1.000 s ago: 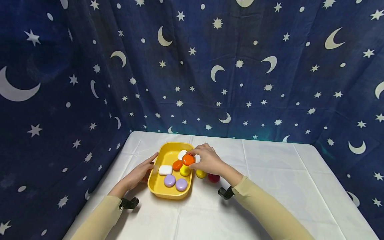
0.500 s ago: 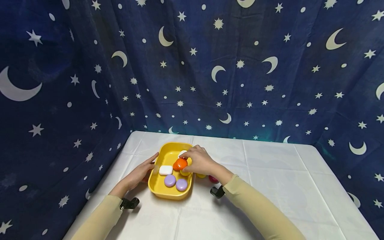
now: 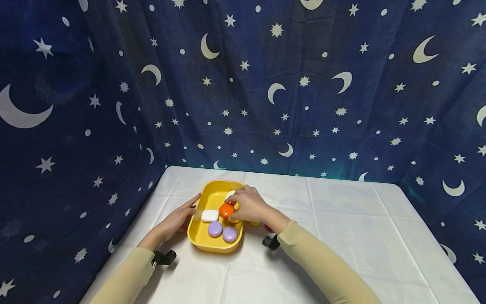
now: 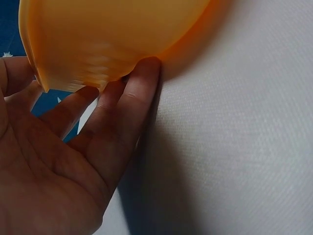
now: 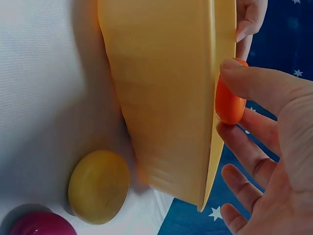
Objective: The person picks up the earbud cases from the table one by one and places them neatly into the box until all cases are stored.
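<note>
In the head view my right hand (image 3: 249,205) reaches over the right rim of a yellow tray (image 3: 206,244). Its thumb and fingertips pinch a glossy orange rounded disc (image 5: 231,100), seen edge-on at the rim in the right wrist view. My left hand (image 3: 175,220) touches the tray's left side, its fingers extended along the outer wall (image 4: 122,34). Inside the tray lie a white rounded block (image 3: 210,215) and two lilac discs (image 3: 215,229). Another white piece (image 3: 230,194) shows partly behind my right fingers, and yellow shows beneath that hand. The second orange piece is hidden.
On the white-covered table (image 3: 322,228), right of the tray, lie a yellow disc (image 5: 99,187) and a crimson disc (image 5: 43,226), mostly covered by my right hand in the head view. A dark blue star-and-moon curtain (image 3: 243,84) stands behind and at both sides.
My right hand has carried the orange disc left and slightly down, from the tray's right rim to over the other orange piece, now covered. The left hand and tray stay put.
</note>
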A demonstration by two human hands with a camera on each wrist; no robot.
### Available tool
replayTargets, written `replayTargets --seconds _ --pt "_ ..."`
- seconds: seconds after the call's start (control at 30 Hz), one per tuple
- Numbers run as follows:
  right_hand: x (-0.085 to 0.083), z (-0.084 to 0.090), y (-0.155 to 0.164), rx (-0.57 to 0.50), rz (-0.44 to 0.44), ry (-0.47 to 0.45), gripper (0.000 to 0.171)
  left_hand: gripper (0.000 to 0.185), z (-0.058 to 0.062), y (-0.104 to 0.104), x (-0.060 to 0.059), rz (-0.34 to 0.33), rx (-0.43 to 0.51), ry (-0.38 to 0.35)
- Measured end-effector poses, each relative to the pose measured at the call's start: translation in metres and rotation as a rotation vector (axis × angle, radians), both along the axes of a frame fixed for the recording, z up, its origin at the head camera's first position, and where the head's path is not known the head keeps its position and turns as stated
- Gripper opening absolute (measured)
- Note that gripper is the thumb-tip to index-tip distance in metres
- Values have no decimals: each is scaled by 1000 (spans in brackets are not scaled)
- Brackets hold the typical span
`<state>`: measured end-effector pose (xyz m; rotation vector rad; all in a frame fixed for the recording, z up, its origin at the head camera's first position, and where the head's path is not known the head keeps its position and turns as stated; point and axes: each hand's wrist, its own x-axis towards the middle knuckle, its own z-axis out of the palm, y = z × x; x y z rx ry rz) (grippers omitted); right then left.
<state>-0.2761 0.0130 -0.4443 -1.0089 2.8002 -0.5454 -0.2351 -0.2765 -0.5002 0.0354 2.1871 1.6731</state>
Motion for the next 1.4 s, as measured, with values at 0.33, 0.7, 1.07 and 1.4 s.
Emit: replayTargets --seconds 0.33,0.7,1.07,1.4 --pt "2 -1 -2 13 4 9 52 63 0 0 -1 0 6 -4" --pt "-1 2 16 -44 -46 29 55 65 0 -1 -1 4 14 -3" --pt "2 8 41 -125 -81 6 56 65 -2 -2 -2 1 11 1" --pt "1 8 76 -167 -156 36 58 65 -1 -1 0 -7 22 1"
